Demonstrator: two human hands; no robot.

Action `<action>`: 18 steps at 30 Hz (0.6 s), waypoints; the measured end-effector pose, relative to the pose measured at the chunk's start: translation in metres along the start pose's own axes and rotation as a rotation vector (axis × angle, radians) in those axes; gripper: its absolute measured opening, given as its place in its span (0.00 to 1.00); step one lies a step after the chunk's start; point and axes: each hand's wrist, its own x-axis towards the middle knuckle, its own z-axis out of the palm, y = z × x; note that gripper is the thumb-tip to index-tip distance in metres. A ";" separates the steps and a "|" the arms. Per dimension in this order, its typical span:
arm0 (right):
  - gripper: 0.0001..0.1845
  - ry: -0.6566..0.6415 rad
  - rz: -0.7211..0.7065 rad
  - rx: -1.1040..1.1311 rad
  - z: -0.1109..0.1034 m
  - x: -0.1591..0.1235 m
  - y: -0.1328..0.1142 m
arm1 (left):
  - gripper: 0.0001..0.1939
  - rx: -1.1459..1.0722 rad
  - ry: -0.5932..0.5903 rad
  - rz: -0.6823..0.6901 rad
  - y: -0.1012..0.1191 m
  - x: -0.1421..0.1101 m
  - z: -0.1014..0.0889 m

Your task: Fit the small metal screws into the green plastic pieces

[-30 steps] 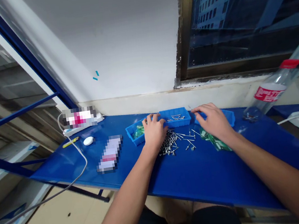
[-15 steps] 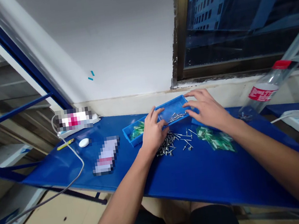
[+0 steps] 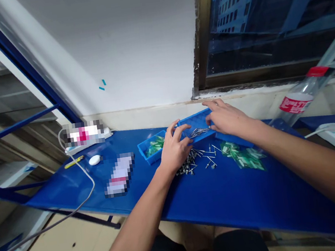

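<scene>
A blue plastic bin (image 3: 196, 120) with several pop rivets (image 3: 198, 132) in it rests at the back of the table. My left hand (image 3: 175, 149) is at the bin's left end, fingers spread and arched over the edge. At the right end, my right hand (image 3: 227, 118) has its thumb and lower fingers closed about the wall, with the index finger raised. Right below the bin lies a heap of loose pop rivets (image 3: 188, 165), partly behind my left hand. Another blue bin (image 3: 150, 160) holds small green packets (image 3: 155, 144). More green packets (image 3: 243, 156) lie under my right forearm.
On the blue table (image 3: 215, 202) are a blurred phone-like object (image 3: 120, 174), a white oval object (image 3: 94, 160) and a yellow cutter (image 3: 74, 162). A cable (image 3: 92, 182) runs off the left side. A plastic bottle (image 3: 297, 103) stands tilted at the right, before the window.
The bin has come down slightly toward the table and levelled a little. My left fingers have arched and spread more, and my right index finger has lifted.
</scene>
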 end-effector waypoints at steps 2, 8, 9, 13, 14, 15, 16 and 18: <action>0.07 -0.001 0.005 0.017 0.000 0.000 -0.001 | 0.08 -0.027 0.008 0.007 0.000 0.000 -0.001; 0.04 -0.043 0.024 0.007 -0.005 0.002 -0.013 | 0.10 -0.052 0.016 0.054 -0.001 -0.002 -0.001; 0.03 -0.061 0.026 -0.013 -0.007 0.003 -0.015 | 0.11 -0.052 0.016 0.054 -0.001 -0.002 0.000; 0.05 -0.110 0.011 -0.080 -0.017 0.004 -0.023 | 0.22 -0.044 0.065 0.070 -0.001 -0.001 0.002; 0.06 -0.116 0.004 -0.092 -0.019 0.005 -0.024 | 0.24 -0.042 0.077 0.081 -0.002 -0.001 0.002; 0.07 -0.122 -0.003 -0.103 -0.020 0.005 -0.026 | 0.25 -0.039 0.082 0.091 -0.002 -0.001 0.002; 0.07 -0.125 -0.008 -0.112 -0.020 0.005 -0.026 | 0.26 -0.035 0.079 0.101 -0.002 0.000 0.002; 0.05 -0.124 -0.017 -0.120 -0.018 0.005 -0.026 | 0.27 -0.027 0.066 0.114 -0.003 0.000 0.002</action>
